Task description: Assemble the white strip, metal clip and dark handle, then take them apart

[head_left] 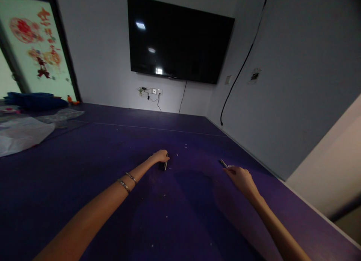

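Note:
Near the middle of the purple tabletop (118, 201), my left hand (160, 156) is closed on a small dark flat object with a light edge (166, 164). It stands on its narrow side at the tabletop, and I cannot make out its kind. Two bracelets (126, 181) circle my left wrist. Over to the right, my right hand (240, 177) pinches a short, thin, pale stick-like object (224, 163) with a dark tip, its far end pointing up and left. Small white bits (185, 146) lie scattered on the surface between and in front of my hands.
At the left lie a white plastic bag (25, 133), clear plastic wrap (63, 116) and dark blue cloth (35, 101), with a small orange object (72, 100) beyond. A television (180, 39) hangs on the far wall above sockets. A black cable (242, 65) hangs along the right wall.

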### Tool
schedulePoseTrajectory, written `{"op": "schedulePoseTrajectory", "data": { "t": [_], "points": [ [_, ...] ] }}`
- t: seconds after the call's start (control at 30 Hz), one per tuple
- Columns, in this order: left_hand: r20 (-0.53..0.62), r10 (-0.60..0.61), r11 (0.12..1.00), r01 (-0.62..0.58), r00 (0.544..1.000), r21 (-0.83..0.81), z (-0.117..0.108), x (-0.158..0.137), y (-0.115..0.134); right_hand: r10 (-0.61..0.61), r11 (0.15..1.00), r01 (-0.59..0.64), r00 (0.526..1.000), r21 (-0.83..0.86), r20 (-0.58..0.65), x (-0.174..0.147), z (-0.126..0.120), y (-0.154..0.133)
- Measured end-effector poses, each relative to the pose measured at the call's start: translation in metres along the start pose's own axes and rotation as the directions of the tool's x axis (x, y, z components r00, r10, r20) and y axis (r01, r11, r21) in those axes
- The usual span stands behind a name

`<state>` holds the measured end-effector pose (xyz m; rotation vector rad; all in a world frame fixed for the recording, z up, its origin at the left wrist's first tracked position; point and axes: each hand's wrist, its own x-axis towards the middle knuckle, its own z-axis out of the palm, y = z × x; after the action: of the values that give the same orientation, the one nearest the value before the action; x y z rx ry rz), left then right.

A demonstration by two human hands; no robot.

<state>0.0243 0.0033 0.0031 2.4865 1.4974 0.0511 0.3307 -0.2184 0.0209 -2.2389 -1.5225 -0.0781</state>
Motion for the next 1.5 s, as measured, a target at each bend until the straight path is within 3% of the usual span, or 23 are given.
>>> {"op": "schedulePoseTrajectory", "data": {
  "t": [0.43,0.63,0.83,1.13,1.33,1.5],
  "points": [
    [-0.056,-0.118,0.992,0.115,0.991,-0.041,0.0,-0.016,0.008,0.046,0.995,-0.04,0.998,-0.097,0.053,0.01,-0.001,0.034],
    [-0.069,-0.163,0.984,0.157,0.984,-0.088,0.0,-0.026,0.004,0.014,0.99,0.016,0.977,-0.139,0.211,0.025,-0.003,0.051],
    [-0.052,-0.128,0.988,0.122,0.99,-0.096,0.004,-0.045,0.001,0.026,0.983,0.031,0.951,-0.179,0.308,0.033,0.008,0.058],
    [-0.082,-0.163,0.984,0.156,0.983,-0.087,0.012,-0.056,0.006,-0.011,0.958,0.11,0.937,-0.264,0.35,0.037,0.025,0.064],
    [-0.151,-0.232,0.969,0.214,0.961,-0.126,0.019,-0.056,0.006,-0.069,0.94,0.16,0.954,-0.3,0.291,0.03,0.021,0.034],
    [-0.186,-0.249,0.963,0.222,0.95,-0.152,0.02,-0.055,0.005,-0.126,0.957,0.175,0.97,-0.233,0.209,0.027,0.03,-0.038]
  ]
}}
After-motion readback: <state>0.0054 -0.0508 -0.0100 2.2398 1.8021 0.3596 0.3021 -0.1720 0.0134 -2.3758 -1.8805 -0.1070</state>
